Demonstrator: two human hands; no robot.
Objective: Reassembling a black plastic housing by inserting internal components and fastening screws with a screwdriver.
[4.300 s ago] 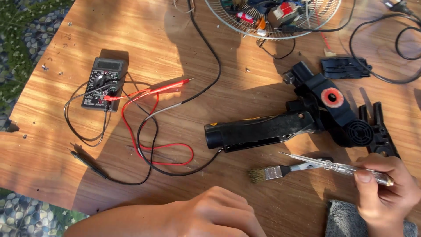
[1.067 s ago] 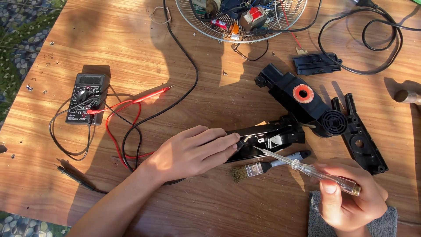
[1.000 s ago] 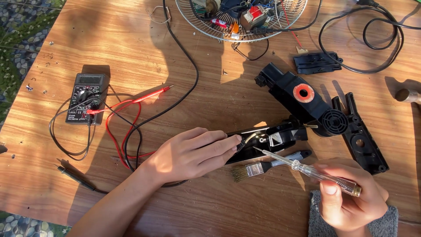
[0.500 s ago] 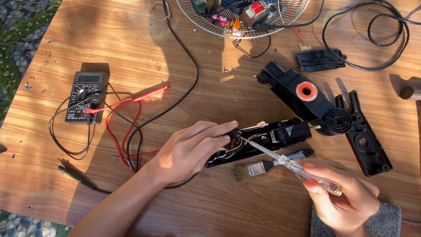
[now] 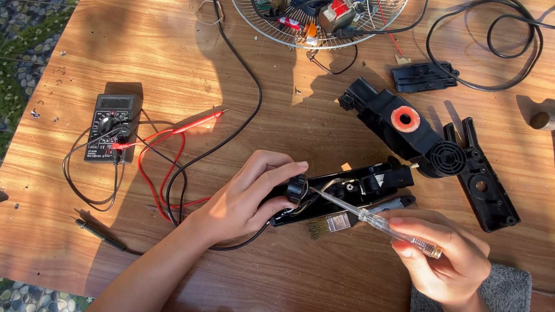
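My left hand [image 5: 245, 199] grips the left end of a long black plastic housing [image 5: 352, 188] lying on the wooden table [image 5: 173, 69], fingers around its round knob. My right hand [image 5: 442, 260] holds a screwdriver [image 5: 376, 219] with a clear handle, its metal tip reaching into the open housing beside the knob. A small paint brush [image 5: 341, 222] lies just below the housing, under the screwdriver shaft.
A black multimeter [image 5: 110, 127] with red and black leads lies at left. A black motor casing with an orange ring [image 5: 404, 124], a flat black cover [image 5: 483, 185] and another cover piece [image 5: 422, 75] lie at right. A wire fan guard [image 5: 324, 23] with parts sits at top.
My left hand came onto the housing and now grips its knob end. The right hand brought the screwdriver down so its tip is inside the housing by the knob.
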